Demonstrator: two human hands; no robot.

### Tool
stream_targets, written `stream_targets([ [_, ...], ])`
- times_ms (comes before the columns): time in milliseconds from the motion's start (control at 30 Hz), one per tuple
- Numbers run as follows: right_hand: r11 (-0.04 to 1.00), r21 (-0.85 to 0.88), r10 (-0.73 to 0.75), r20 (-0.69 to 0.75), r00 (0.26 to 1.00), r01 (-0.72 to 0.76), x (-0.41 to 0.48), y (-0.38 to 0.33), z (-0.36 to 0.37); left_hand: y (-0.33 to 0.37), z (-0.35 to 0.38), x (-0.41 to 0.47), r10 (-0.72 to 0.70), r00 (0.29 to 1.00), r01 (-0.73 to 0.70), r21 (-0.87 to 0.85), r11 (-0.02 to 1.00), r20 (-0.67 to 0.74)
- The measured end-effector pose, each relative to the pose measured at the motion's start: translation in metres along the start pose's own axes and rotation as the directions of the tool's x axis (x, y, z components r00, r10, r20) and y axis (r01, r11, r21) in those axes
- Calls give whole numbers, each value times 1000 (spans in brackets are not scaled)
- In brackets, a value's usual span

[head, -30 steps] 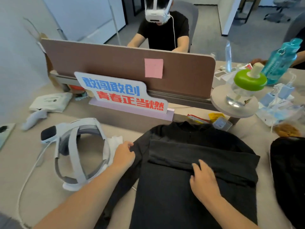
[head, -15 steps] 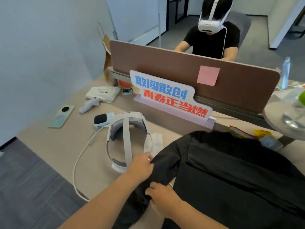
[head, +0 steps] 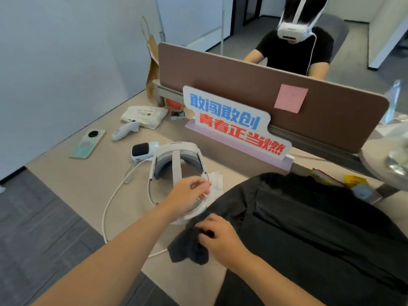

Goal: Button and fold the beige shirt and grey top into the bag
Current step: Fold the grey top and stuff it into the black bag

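We're mid-fold on the grey top [head: 309,228]. It lies flat on the table [head: 88,180], right of centre, w/ a band across the chest that looks like the other sleeve already laid in. Our right hand [head: 220,239] has its fingers [head: 206,234] clenched on the left sleeve [head: 187,248] at the near-left table edge. Left hand [head: 187,195] hangs over the white headset [head: 176,155], fingers loose, grasping nothing we can see. Left to do, approx: bring this sleeve in, fold the body, bag it. Beige shirt & bag aren't in view, so status unknown.
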State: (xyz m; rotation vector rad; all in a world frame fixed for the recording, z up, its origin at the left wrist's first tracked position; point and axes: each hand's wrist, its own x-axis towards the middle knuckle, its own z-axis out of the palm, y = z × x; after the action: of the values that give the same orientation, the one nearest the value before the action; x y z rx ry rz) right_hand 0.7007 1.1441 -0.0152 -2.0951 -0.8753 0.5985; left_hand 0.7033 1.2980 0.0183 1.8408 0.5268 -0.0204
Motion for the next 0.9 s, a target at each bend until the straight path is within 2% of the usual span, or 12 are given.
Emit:
stream_targets([
  [33,974,223,71,-79,994,-52,-5,-9,-26,7,0,4,-11,999,9,-51,999,-31],
  [67,871,486,142,-117,983,-68,-11,-16,-54,14,2,9,-42,998,37,-83,996,-55],
  [133,431,902,253,-160,954,37,-24,-19,-109,26,14,19,-131,989,122,-127,984,-63],
  [200,3,965,435,-238,869,263,-36,-2,-151,33,37,27,-203,978,197,-92,976,-56],
  [233,-89,932,536,-254,805,353,-42,15,-163,35,52,32,-216,976,215,-45,976,-34],
  [300,-85,920,733,-202,649,382,-58,62,-167,36,86,35,-245,967,240,81,967,66],
  [400,-121,981,939,63,339,153,-100,134,-146,34,139,32,-344,918,324,129,937,196],
  [467,-198,980,953,188,238,18,-131,164,-135,27,169,32,-443,867,423,135,896,229],
  [667,-194,966,946,138,293,173,-161,215,-154,3,222,49,-702,682,711,41,702,206],
  [733,-137,990,941,123,316,22,-157,220,-162,-2,231,56,-733,652,747,2,665,193],
  [833,-5,960,924,112,365,-280,-146,216,-174,-4,239,62,-716,669,728,18,686,200],
  [900,133,952,918,-13,397,-276,-139,212,-185,-2,243,65,-682,701,693,27,721,208],
])
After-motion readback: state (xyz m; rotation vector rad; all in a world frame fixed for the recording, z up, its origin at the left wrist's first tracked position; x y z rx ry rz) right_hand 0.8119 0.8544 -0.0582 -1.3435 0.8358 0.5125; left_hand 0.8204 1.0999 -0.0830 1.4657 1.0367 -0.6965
